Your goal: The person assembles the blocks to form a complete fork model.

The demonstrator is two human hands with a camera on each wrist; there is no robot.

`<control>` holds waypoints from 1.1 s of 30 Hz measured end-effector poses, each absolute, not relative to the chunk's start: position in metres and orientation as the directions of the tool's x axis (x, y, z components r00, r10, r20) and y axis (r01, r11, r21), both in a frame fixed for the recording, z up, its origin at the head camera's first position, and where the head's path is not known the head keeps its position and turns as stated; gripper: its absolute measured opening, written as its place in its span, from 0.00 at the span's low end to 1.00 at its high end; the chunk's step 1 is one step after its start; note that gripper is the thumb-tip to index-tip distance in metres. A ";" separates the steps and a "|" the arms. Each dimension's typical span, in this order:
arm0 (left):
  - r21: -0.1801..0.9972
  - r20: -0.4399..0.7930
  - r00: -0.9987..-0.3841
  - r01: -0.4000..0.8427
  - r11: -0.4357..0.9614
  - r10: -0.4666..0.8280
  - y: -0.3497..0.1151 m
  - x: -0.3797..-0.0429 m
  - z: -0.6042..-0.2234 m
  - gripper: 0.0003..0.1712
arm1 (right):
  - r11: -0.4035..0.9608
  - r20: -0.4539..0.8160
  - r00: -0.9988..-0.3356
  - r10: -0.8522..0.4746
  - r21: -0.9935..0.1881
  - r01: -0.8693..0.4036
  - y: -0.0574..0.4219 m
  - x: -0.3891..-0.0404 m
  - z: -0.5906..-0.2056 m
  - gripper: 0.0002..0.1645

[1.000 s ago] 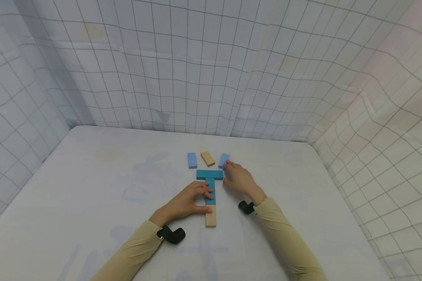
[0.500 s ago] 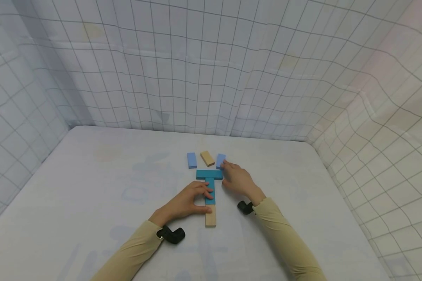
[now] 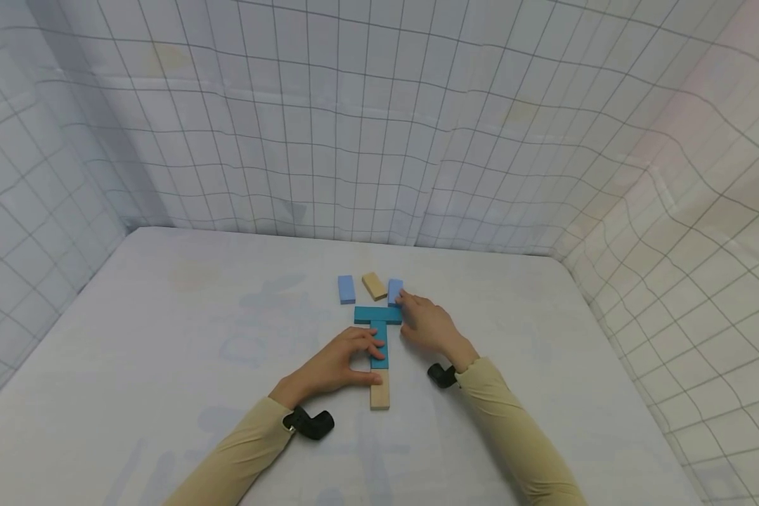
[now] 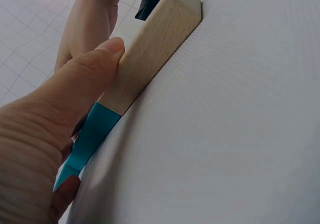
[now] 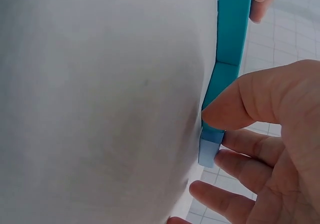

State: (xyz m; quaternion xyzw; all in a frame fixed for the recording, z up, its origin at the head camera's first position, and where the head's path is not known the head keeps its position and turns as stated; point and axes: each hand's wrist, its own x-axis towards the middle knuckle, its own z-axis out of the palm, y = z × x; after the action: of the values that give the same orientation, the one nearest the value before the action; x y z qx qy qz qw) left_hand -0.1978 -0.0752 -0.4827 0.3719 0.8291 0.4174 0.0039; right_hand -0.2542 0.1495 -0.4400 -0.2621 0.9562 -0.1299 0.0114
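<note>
On the white tabletop, a teal crossbar block [image 3: 365, 315] and a teal stem block [image 3: 379, 360] form a T, with a plain wooden block [image 3: 379, 397] end to end below the stem. My left hand [image 3: 338, 362] rests across these blocks, thumb on the wooden block [image 4: 150, 49], fingertips on the teal stem. My right hand [image 3: 433, 325] is at the crossbar's right end. Its fingertips touch a light blue block [image 5: 209, 151], and its thumb [image 5: 227, 109] overlaps the teal block. The light blue block stands lengthwise just beyond the crossbar's right end.
Behind the crossbar lie a second light blue block [image 3: 346, 289] and a tilted yellowish wooden block [image 3: 374, 286]. Grid-patterned cloth [image 3: 367, 140] hangs at the back and sides of the table. Black cameras [image 3: 316, 425] are strapped to both wrists.
The right fingers have slid the right-hand light blue block leftward and straightened it, so that it sits at the crossbar's right end. The left hand has stayed in place.
</note>
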 end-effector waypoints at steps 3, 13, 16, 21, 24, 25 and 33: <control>0.692 0.302 -0.723 0.615 0.378 0.622 -0.075 -0.198 -0.482 0.18 | 0.828 0.037 -0.863 -0.505 -0.261 -0.496 0.150 -0.254 -0.440 0.33; 0.696 0.299 -0.727 0.609 0.380 0.618 -0.075 -0.197 -0.483 0.18 | 0.806 0.034 -0.849 -0.527 -0.298 -0.512 0.152 -0.253 -0.441 0.33; 0.705 0.293 -0.730 0.601 0.376 0.618 -0.075 -0.196 -0.483 0.18 | 0.801 0.034 -0.848 -0.529 -0.309 -0.512 0.152 -0.252 -0.441 0.34; 0.712 0.284 -0.733 0.593 0.376 0.618 -0.075 -0.195 -0.483 0.19 | 0.799 0.027 -0.847 -0.530 -0.319 -0.510 0.153 -0.252 -0.441 0.33; 0.710 0.284 -0.733 0.594 0.379 0.618 -0.075 -0.196 -0.483 0.19 | 0.796 0.025 -0.846 -0.532 -0.326 -0.510 0.154 -0.252 -0.440 0.33; 0.709 0.284 -0.733 0.595 0.379 0.618 -0.075 -0.195 -0.483 0.19 | 0.796 0.025 -0.846 -0.532 -0.327 -0.510 0.154 -0.252 -0.440 0.33; 0.708 0.286 -0.733 0.595 0.379 0.617 -0.075 -0.196 -0.484 0.19 | 0.792 0.035 -0.847 -0.531 -0.335 -0.511 0.154 -0.253 -0.441 0.32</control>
State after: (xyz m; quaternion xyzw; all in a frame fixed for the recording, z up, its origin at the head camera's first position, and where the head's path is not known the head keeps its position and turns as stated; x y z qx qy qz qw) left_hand -0.1961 -0.0751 -0.4836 0.3652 0.8303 0.4208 0.0131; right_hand -0.2528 0.1538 -0.4411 -0.2753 0.9461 -0.1681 0.0303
